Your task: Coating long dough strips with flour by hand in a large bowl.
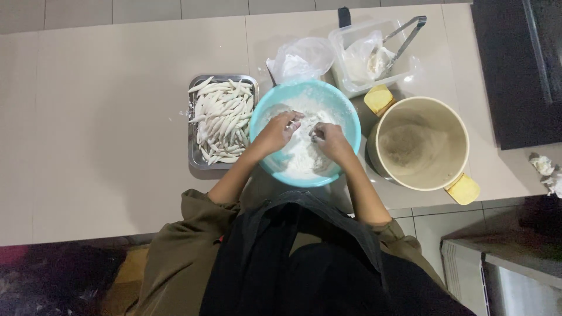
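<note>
At the centre of the frame both hands are down inside a turquoise bowl (308, 96) of white flour (300, 159). The left hand (276, 131) sits at the left of the bowl, fingers curled loosely and dusted white, the fingertips pointing toward the middle; whether it pinches anything between them cannot be told from here. The right hand (329, 139) is just beside it on the right, fingers bent inward and also floured, pressed close around something small and pale in the flour, though the thing itself is too hidden to name. The two hands nearly meet over the middle of the bowl. The bowl stands on a pale beige counter (105, 117), near its lower edge. Touching the bowl's left side is a rectangular metal tray (194, 157) filled with a heap of slim white floured pieces (222, 120), lying mostly lengthwise. Just above the bowl lies a crumpled clear plastic bag (301, 57), and to its right, toward the top of the frame, a clear plastic container (351, 88) holds another bag and a pair of metal tongs (404, 38) leaning across its rim. Right of the bowl stands a large cream-coloured pot (462, 126) with yellow handles, holding a mound of beige powder (415, 149). At the far right edge lie crumpled white scraps (545, 169).
</note>
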